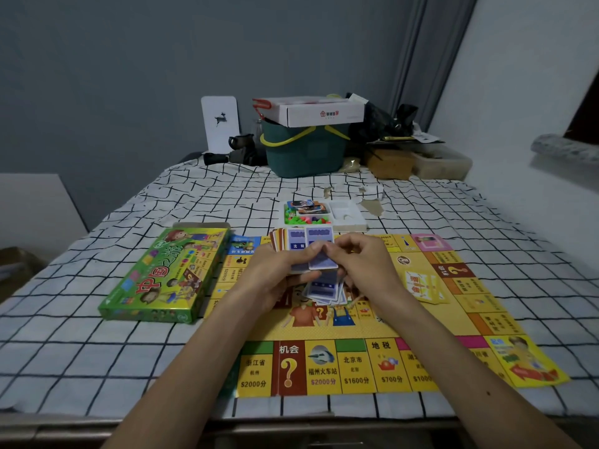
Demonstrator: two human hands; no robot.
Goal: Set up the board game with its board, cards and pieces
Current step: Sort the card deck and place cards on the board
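- Head view, the board: the yellow printed paper game board [356, 332] lies unfolded and flat on the table [97, 351], which is covered with a black-and-white checked cloth. That step looks done.
- Head view, the box: the green cardboard game box [162, 277] lies closed at the board's left edge. Whether it touches or overlaps the board I cannot tell.
- Head view, the pieces: the white plastic sorting tray [348, 225] stands just beyond the board's far edge. The small bright plastic pieces [304, 219] lie heaped in its left compartment with a few picture cards on top, and none shows on the board. I judge the pieces are not yet laid out.
- Head view, the cards: this part looks half done.
  - A loose pile of blue-backed cards [324, 291] lies on the board's middle, right under the hands.
  - A yellow card stack [424, 286] rests on the board's right half.
  - More cards are in hand, so sorting seems to be the step under way.
- Head view, the left hand [275, 273]: its fingers are curled round a fanned bundle of cards [299, 241], held upright above the board.
- Head view, the right hand [363, 257]: thumb and fingertips pinch a single blue card [322, 261] at the front of that bundle, close against the left thumb. Whether the card is coming out or going in cannot be told.
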